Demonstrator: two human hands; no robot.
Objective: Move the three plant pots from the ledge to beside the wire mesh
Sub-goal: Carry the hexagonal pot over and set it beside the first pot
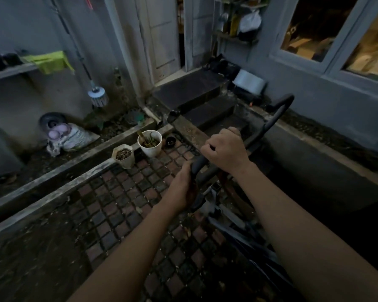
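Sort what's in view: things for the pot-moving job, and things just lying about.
Job: white pot, beige pot, small black pot.
Lying about: handlebar gripped by left hand and right hand, brush, green cloth, figurine.

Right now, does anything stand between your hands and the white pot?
Nothing visible stands on the paving between them. But the left hand and right hand both grip a black handlebar, so neither is free. The white pot stands by the ledge, a beige pot beside it.
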